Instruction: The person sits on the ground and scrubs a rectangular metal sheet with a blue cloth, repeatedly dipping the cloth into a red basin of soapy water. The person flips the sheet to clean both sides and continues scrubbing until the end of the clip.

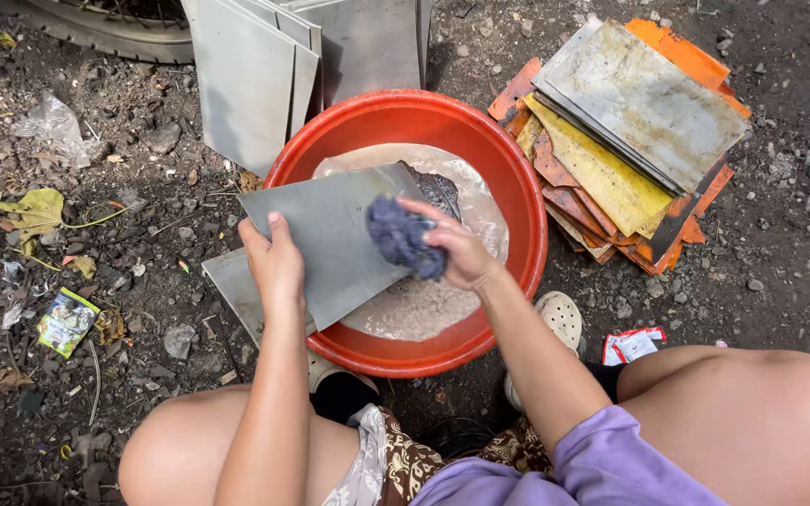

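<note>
My left hand [274, 264] grips the near edge of a grey metal sheet [330, 239], holding it tilted over a round red basin [517, 201]. My right hand [457, 248] is closed on a dark blue-grey rag [400, 236] and presses it onto the sheet's upper right part. The basin holds cloudy water [480, 211], and a dark wet piece [441, 190] shows behind the sheet. Another grey sheet [232, 286] lies under the held one, resting against the basin's left rim.
A stack of rusty orange, yellow and grey plates [625, 145] lies right of the basin. Several clean grey sheets [255, 75] lean behind it. Dirt ground with dry leaves [35, 211], wrappers [67, 320] and stones lies all around. My knees frame the near side.
</note>
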